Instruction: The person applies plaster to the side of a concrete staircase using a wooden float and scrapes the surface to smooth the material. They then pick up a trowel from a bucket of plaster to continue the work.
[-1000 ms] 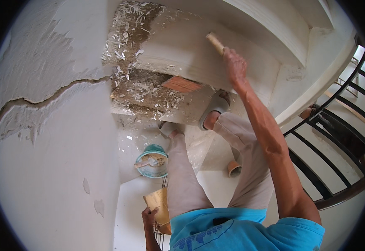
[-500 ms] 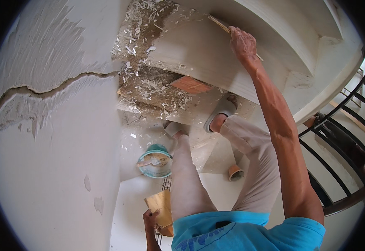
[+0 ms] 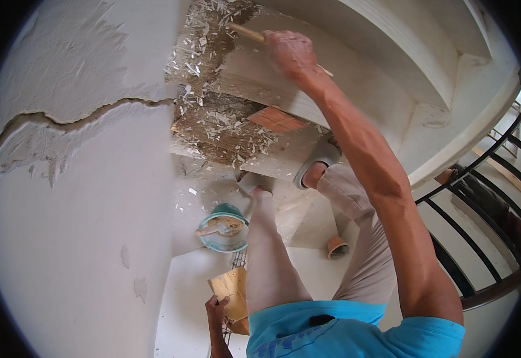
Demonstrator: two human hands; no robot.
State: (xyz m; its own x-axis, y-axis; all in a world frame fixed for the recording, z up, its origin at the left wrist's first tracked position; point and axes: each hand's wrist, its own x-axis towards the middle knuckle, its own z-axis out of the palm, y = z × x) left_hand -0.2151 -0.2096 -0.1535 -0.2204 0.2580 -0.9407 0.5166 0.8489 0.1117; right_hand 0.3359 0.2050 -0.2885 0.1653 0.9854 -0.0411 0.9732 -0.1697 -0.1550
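Note:
My right hand point(image 3: 290, 51) is wrapped round a thin wooden stick point(image 3: 246, 31), reaching out over the upper step. The stick's left end hangs at the edge of the strewn white chips point(image 3: 203, 51); whether it touches them I cannot tell. Down beside my left leg, my left hand point(image 3: 217, 307) grips a flat, yellowish wooden board point(image 3: 229, 291) by its edge. Just above that board stands a teal bucket point(image 3: 224, 210) with a brownish mix and a light-handled tool point(image 3: 212, 229) in it.
A jagged crack point(image 3: 63, 126) crosses the plastered wall at left. A reddish brick point(image 3: 276, 119) lies among debris near my feet. Behind my right leg's edge sits a small terracotta-coloured pot point(image 3: 337, 247). A curved dark metal railing point(image 3: 469, 235) borders the right side.
My right hand has swept left with the stick, from over the bare step toward the chips. My left hand and the board have hardly moved.

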